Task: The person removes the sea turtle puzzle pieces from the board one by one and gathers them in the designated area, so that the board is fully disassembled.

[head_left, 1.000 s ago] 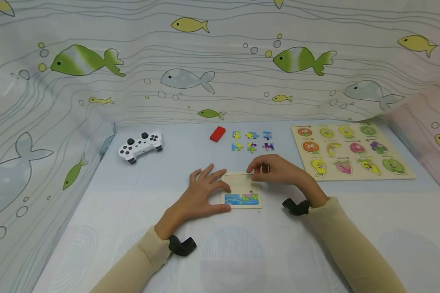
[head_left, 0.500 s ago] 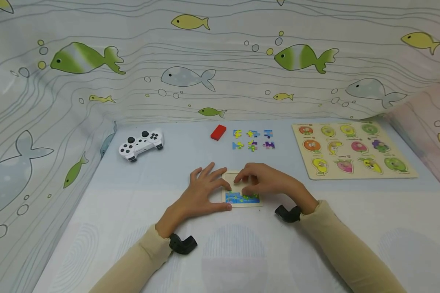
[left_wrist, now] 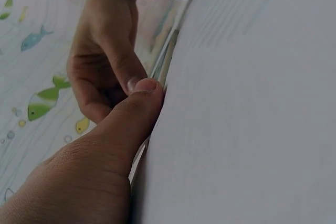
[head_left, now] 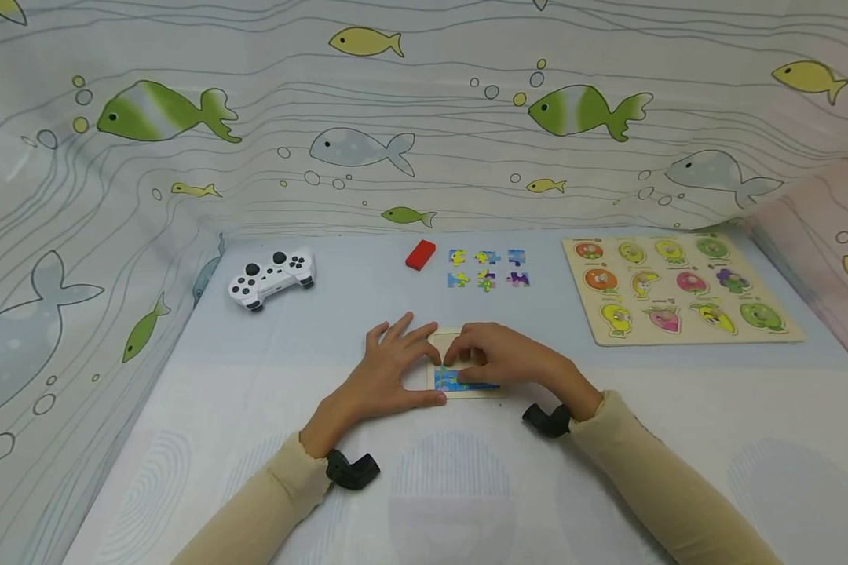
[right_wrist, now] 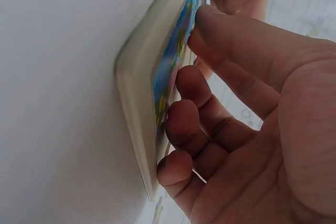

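A small wooden jigsaw tray (head_left: 490, 395) lies flat on the table with blue sea-picture puzzle pieces (head_left: 447, 380) along its lower part; its upper part shows bare wood. My left hand (head_left: 387, 377) spreads its fingers at the tray's left side, thumb on the lower-left corner and index fingertip at the left edge. Over the tray is my right hand (head_left: 507, 357), its thumb and index fingertips down at the pieces, its other fingers loosely bent. It covers much of the picture. In the right wrist view the right thumb (right_wrist: 231, 27) lies right at the picture surface.
Several loose puzzle pieces (head_left: 487, 269) lie in two rows behind the tray. A red block (head_left: 420, 255) lies beside them, and a white game controller (head_left: 272, 278) is at back left. A wooden fruit puzzle board (head_left: 678, 294) lies at right. A fish-print cloth backdrop (head_left: 367, 188) rises behind.
My right hand has moved left and toward me, from the tray's upper-right edge onto the picture pieces. My left hand has stayed at the tray's left side.
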`<state>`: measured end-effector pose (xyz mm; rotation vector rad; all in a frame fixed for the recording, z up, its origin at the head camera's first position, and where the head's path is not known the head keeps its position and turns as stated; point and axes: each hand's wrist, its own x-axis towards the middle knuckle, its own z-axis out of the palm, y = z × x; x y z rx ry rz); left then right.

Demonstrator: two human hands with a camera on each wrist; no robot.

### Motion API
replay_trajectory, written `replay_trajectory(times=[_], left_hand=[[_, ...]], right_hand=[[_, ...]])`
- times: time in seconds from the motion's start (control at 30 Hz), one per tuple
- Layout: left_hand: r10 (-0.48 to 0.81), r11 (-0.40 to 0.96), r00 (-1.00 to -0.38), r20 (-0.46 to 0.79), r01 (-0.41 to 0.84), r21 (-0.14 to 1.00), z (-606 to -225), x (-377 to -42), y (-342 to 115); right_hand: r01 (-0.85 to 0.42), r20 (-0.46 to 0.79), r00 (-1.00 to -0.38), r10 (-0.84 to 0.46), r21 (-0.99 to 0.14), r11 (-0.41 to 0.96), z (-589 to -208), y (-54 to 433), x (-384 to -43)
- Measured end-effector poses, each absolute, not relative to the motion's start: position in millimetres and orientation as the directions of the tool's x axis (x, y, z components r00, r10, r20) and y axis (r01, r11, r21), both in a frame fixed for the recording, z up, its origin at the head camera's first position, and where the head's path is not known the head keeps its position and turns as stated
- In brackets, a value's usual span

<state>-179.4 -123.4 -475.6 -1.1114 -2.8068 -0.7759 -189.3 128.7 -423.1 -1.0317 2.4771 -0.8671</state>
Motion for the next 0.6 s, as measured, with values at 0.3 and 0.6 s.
replay_trajectory(times=[0.3,0.6], left_hand=[[0.634,0.619,-0.748,0.194,0.642,0.452,-475.5,-180.2,-122.9],[0.626,0.633,-0.759,0.178,0.628,0.453,-475.6,-180.1,-123.4]], right_hand=[[-0.542,-0.041,-0.646,-0.762,-0.679,0.496,-427.0,128.8,-190.9],[-0.526,-0.054,-0.647,-0.761,-0.69,0.497,-425.1,127.2,-189.4]])
